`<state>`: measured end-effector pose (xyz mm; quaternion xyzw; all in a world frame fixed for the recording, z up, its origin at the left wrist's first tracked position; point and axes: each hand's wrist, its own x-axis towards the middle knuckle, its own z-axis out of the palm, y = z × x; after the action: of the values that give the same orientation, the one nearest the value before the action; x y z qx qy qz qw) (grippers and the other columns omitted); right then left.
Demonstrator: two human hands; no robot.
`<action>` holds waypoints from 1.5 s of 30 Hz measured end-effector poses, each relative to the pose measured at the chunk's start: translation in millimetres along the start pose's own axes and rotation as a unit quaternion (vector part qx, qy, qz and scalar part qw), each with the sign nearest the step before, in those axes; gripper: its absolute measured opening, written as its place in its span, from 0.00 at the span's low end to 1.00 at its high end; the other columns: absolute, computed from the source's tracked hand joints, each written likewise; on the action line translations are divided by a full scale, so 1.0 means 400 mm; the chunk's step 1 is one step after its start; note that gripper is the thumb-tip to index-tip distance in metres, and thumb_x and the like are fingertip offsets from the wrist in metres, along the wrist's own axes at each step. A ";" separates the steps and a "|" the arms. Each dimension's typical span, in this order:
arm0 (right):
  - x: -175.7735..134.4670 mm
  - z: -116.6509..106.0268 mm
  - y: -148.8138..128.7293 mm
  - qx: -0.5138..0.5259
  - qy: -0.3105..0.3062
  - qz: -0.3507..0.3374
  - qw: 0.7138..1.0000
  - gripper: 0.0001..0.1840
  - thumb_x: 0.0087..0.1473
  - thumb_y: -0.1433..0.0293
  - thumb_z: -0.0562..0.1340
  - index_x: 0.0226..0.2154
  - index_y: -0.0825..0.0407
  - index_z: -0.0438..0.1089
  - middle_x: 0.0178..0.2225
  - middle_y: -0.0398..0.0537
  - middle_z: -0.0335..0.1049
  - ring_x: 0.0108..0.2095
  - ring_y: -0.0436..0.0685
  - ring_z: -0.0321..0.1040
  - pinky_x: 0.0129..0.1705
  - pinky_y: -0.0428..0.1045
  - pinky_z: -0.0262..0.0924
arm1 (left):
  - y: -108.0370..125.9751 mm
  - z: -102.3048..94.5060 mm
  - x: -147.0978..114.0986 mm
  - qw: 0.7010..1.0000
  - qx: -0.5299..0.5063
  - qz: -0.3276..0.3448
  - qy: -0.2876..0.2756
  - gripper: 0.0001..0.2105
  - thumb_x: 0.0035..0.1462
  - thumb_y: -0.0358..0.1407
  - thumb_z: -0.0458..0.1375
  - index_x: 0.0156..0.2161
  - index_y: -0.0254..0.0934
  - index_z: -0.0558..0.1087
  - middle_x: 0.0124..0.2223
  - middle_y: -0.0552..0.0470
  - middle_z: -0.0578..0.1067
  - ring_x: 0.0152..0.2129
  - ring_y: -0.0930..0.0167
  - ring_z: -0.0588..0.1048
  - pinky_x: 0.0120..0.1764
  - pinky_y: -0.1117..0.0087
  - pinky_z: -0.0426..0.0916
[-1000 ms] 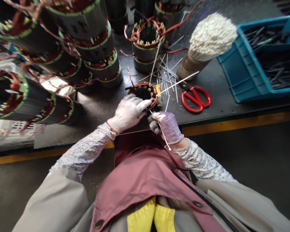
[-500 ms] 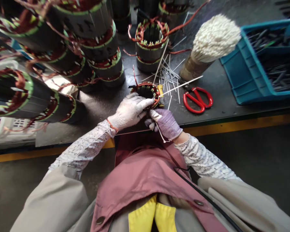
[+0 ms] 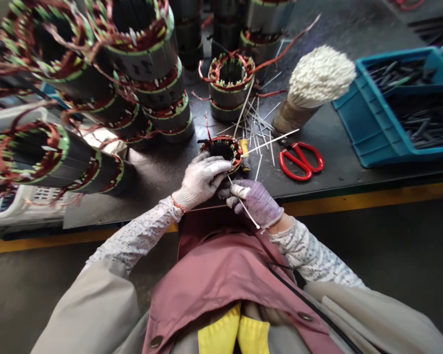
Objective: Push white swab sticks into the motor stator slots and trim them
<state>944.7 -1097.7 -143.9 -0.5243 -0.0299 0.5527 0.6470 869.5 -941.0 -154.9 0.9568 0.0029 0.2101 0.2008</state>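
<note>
A small motor stator (image 3: 236,143) with red-brown copper windings and green slot liners stands at the table's front edge. My left hand (image 3: 203,178), in a white knit glove, is wrapped over its near left rim, thumb and fingers gripping it. Just right of and below the stator, my right hand (image 3: 256,200), in a purple glove with pale fingertips, is closed on a thin white cable tie (image 3: 249,213). The tie's head points down toward my wrist, and its tip is near the stator's rim. Another white tie (image 3: 271,143) sticks out from the stator's right side.
Red-handled scissors (image 3: 301,161) lie at right, beside a yellow-handled tool (image 3: 244,148). Loose ties (image 3: 260,120) are scattered behind. A bundle of ties (image 3: 321,73) stands in a holder. A blue bin (image 3: 365,120) holds dark pieces. Stacked stators (image 3: 147,64) crowd the left.
My right hand has drawn slightly down from the stator, and more of the cable tie shows. My left hand keeps its grip. The whole view has shifted a little.
</note>
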 end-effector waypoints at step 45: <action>0.016 -0.082 0.046 -0.257 -0.039 -0.348 0.901 0.11 0.50 0.64 0.67 0.37 0.49 0.79 0.34 0.47 0.79 0.33 0.54 0.76 0.39 0.51 0.74 | 0.015 0.058 -0.011 0.988 0.014 -0.055 0.146 0.10 0.64 0.36 0.55 0.43 0.43 0.79 0.43 0.50 0.81 0.47 0.66 0.77 0.61 0.55 0.57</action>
<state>954.9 -1117.0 -175.3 -0.6071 -0.3765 0.2854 0.6390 874.3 -955.9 -173.6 0.9170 0.0876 0.3360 0.1965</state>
